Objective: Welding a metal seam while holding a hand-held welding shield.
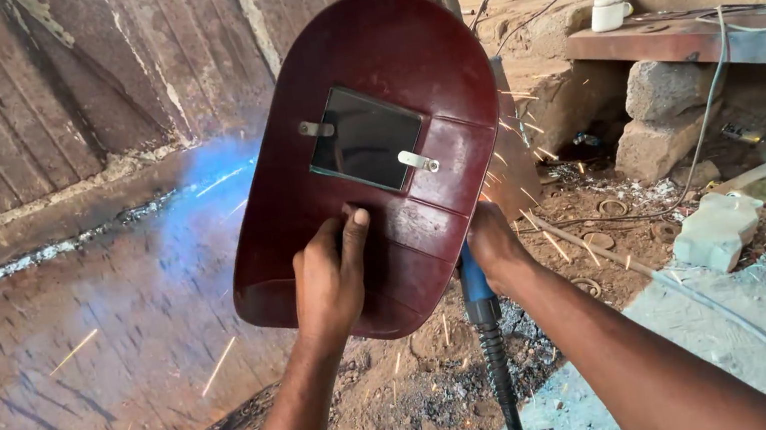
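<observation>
Left hand (330, 278): nearest my lens, closed on the back of the shield, thumb up along its lower panel.
Steel sheet (65, 323): rusty and flat at far left, with a rough weld seam (74, 243) across it; blue glare and sparks spill from behind the shield.
Shield (365, 162): dark red, held upright at centre frame between my view and the arc. I judge it light and stiff, a smooth moulded shell, so I grip the low middle where the hand already sits.
Shield axis: long axis runs bottom-left to top-right, rounded top tilted right, dark window (366, 137) facing me.
Holder (478, 292): blue handle below the shield's right edge, black cable (503, 389) dropping straight down. I judge the handle rigid and the cable heavy enough to drag. Its tip is hidden behind the shield; the handle points up and away.
Right hand (494, 244): wrapped round the holder's top, fingers mostly hidden by the shield.
Floor (685, 342): dirt and concrete, with a white jug (717, 231) lying right.
Counter (700, 36): rusty slab on stone blocks, far right, white cup (611, 11) on it.
</observation>
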